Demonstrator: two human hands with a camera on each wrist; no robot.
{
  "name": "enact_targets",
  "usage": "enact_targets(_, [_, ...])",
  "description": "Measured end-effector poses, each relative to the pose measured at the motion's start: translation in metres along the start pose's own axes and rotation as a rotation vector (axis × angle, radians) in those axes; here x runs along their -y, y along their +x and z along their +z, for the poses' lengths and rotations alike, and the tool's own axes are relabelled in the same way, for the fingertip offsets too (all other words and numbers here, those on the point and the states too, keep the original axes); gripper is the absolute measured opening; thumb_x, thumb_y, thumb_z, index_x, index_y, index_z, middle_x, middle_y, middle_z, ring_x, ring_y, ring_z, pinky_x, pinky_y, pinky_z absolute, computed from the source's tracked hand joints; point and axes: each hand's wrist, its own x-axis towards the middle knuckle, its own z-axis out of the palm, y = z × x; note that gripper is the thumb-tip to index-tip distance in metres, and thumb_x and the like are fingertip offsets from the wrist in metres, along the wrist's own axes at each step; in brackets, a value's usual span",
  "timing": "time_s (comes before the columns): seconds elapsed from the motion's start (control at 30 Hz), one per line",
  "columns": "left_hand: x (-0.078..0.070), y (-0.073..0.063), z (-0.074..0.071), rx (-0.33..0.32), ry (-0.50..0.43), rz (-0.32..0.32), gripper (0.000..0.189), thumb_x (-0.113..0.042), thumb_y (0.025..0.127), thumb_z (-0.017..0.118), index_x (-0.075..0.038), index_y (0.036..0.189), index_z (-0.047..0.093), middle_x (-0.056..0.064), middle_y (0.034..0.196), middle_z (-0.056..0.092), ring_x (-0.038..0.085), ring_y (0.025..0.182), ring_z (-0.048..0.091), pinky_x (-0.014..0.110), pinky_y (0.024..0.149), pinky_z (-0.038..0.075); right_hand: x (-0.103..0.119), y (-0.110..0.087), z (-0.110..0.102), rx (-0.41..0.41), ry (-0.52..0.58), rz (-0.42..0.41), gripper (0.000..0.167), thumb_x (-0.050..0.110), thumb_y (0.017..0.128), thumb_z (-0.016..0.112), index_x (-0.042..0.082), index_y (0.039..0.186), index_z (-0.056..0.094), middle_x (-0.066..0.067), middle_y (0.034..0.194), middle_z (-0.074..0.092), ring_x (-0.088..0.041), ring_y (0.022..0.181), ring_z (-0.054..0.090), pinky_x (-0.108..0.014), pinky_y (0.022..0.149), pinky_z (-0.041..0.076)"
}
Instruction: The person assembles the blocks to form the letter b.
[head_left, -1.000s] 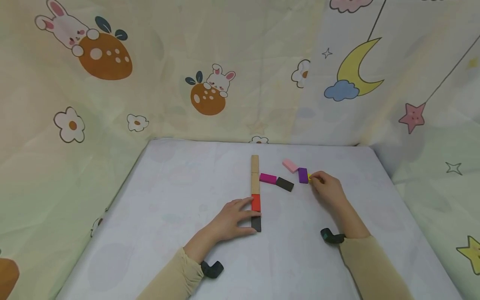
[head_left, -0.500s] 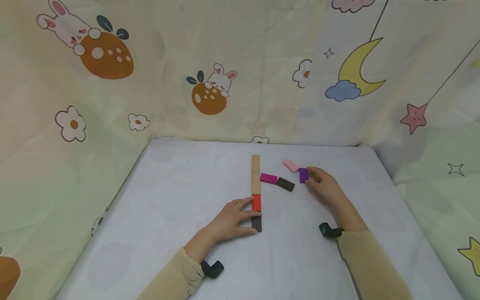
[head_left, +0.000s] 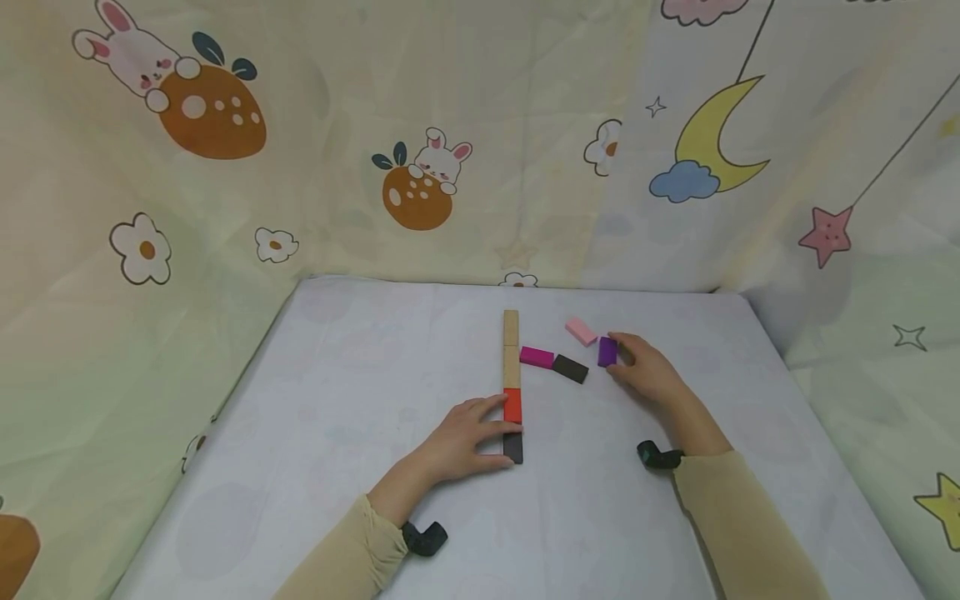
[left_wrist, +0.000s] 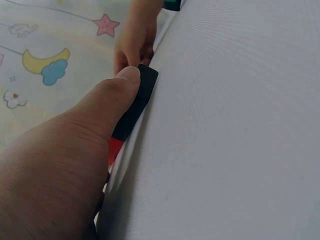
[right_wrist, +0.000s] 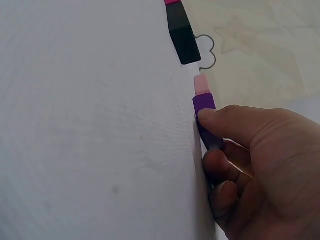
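Left hand point(head_left: 459, 440): fingers well spread and extended, touching the near part of a column of blocks on the bench point(head_left: 337, 375). The thumb contacts the near black block point(head_left: 513, 450) close to its near end; the left wrist view shows the thumb tip against that end. The index fingertip crosses the joint between this block and the red block point(head_left: 513, 408); the next finger touches the red block's left edge toward its far end. Two tan blocks point(head_left: 511, 327) continue the column end to end, beyond the fingers.

To the right, the magenta block point(head_left: 537, 357) lies just beside the nearer tan block; the second black block point(head_left: 571, 369) adjoins its right end at an angle. Farther right, the pink block point(head_left: 581, 331) lies aslant, just beside the purple block point(head_left: 606, 352); contact between these two cannot be confirmed.

Right hand point(head_left: 647, 368): thumb and index finger parted by the purple block and pinching it, index at the far end, thumb at the near end. The block lies left of the palm. Remaining fingers are curled, per the right wrist view.
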Motion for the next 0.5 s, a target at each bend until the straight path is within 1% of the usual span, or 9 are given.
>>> enact_targets(0.13, [-0.001,0.0,-0.002,0.004,-0.016,-0.003,0.053,-0.061,0.09,0.06,-0.052,0.14,0.046,-0.004,0.163,0.024,0.027,0.145,0.031,0.052,0.117,0.03,-0.001,-0.002,0.0,-0.007,-0.005,-0.011,0.065,0.024,0.096,0.063,0.009,0.153,0.034,-0.021,0.157,0.034,-0.044,0.145,0.03,-0.06,0.117,0.026])
enact_targets(0.23, [-0.002,0.0,-0.003,0.003,-0.022,0.001,0.053,-0.06,0.09,0.06,-0.052,0.14,0.047,-0.004,0.163,0.025,0.027,0.145,0.032,0.052,0.117,0.03,-0.002,-0.004,0.0,-0.018,0.001,-0.029,0.065,0.025,0.095,0.064,0.01,0.152,0.036,-0.02,0.155,0.038,-0.042,0.138,0.04,-0.059,0.112,0.034])
enact_targets(0.3, [-0.001,0.0,-0.002,-0.001,-0.017,0.003,0.053,-0.061,0.09,0.06,-0.052,0.14,0.047,-0.003,0.163,0.025,0.027,0.144,0.032,0.052,0.116,0.031,-0.001,-0.007,-0.001,-0.018,0.004,-0.037,0.064,0.025,0.095,0.066,0.011,0.151,0.038,-0.018,0.152,0.041,-0.039,0.126,0.049,-0.057,0.104,0.042])
enact_targets(0.37, [-0.001,0.0,-0.002,-0.006,-0.011,0.006,0.053,-0.061,0.09,0.06,-0.052,0.14,0.046,-0.003,0.163,0.025,0.027,0.144,0.033,0.052,0.116,0.031,0.001,-0.011,-0.002,-0.01,0.002,-0.043,0.065,0.027,0.094,0.067,0.013,0.151,0.039,-0.017,0.149,0.044,-0.034,0.112,0.054,-0.05,0.093,0.048])
enact_targets(0.43, [0.0,0.0,-0.001,-0.009,-0.007,0.006,0.053,-0.061,0.09,0.06,-0.052,0.14,0.046,-0.004,0.163,0.025,0.027,0.144,0.033,0.052,0.116,0.032,0.005,-0.015,-0.003,0.0,0.005,-0.045,0.064,0.028,0.093,0.068,0.015,0.15,0.041,-0.015,0.146,0.048,-0.029,0.102,0.053,-0.041,0.084,0.047])
enact_targets(0.5, [0.001,0.0,-0.001,-0.009,-0.003,0.006,0.053,-0.061,0.09,0.06,-0.052,0.14,0.046,-0.004,0.163,0.025,0.027,0.144,0.033,0.052,0.116,0.032,0.009,-0.018,-0.002,0.012,0.006,-0.051,0.064,0.029,0.092,0.069,0.018,0.149,0.042,-0.013,0.145,0.049,-0.026,0.098,0.052,-0.036,0.08,0.045])
